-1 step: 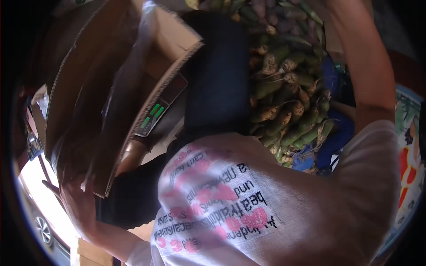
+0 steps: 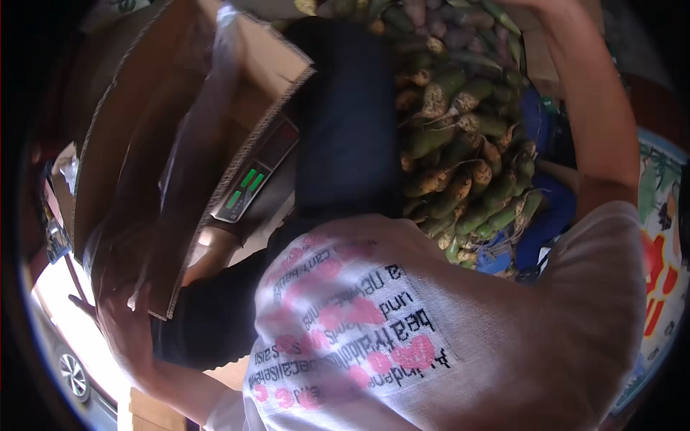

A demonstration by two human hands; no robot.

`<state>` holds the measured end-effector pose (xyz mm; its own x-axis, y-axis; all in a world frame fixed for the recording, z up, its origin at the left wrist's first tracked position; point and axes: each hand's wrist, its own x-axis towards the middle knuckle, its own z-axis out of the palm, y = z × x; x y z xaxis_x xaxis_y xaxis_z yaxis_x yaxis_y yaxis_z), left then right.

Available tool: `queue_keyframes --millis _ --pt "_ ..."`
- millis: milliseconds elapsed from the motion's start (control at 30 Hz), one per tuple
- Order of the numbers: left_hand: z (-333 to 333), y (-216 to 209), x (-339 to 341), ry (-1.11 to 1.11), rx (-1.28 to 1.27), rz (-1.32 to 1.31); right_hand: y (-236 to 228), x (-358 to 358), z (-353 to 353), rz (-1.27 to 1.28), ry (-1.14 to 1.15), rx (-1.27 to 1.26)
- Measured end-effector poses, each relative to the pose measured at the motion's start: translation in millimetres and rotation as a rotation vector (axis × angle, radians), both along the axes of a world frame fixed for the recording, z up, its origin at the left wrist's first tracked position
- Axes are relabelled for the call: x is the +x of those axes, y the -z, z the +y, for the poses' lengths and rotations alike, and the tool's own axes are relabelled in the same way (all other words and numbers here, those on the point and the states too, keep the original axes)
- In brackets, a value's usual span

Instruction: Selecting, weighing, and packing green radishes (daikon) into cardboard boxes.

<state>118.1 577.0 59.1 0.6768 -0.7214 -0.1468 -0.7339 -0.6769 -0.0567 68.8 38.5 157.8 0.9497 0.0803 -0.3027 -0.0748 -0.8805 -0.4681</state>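
Observation:
My left hand [image 2: 123,320] grips the lower near corner of an open cardboard box [image 2: 215,169], its thumb over the rim. The box is tilted, and a clear plastic liner [image 2: 188,136] hangs inside it; its bottom is in shadow. My right forearm [image 2: 600,108] reaches to the far right, where only a sliver of my right hand [image 2: 528,3] shows at the upper edge; its fingers are cut off. Nearest to that arm lies a heap of green radishes [image 2: 460,144] with soil-caked, pale ends and thin roots.
Beside the box is a digital scale [image 2: 248,183] with a lit green display. My dark-trousered leg [image 2: 348,122] lies between box and radishes. Blue plastic [image 2: 539,208] lies at the heap's right. Another cardboard box [image 2: 154,409] stands at lower left; a car wheel [image 2: 72,373] shows beyond.
The cardboard box has shifted slightly left, with my left hand still on its corner. My right forearm has moved a little left and up toward the upper edge.

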Motion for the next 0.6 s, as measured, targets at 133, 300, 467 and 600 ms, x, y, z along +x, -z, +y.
queue_keyframes --millis 133,300,467,600 --pt "3 -20 -1 -0.229 0.239 0.114 40 -154 -123 0.263 0.319 -0.112" --pt "2 -11 -3 -0.263 0.058 0.186 130 -318 -231 0.539 0.584 -0.265" --pt "19 -10 -2 -0.207 0.070 0.136 216 -395 -227 0.551 1.420 -0.230" --pt "6 -6 -9 -0.159 -0.179 0.142 272 -423 -223 0.346 2.062 -0.354"
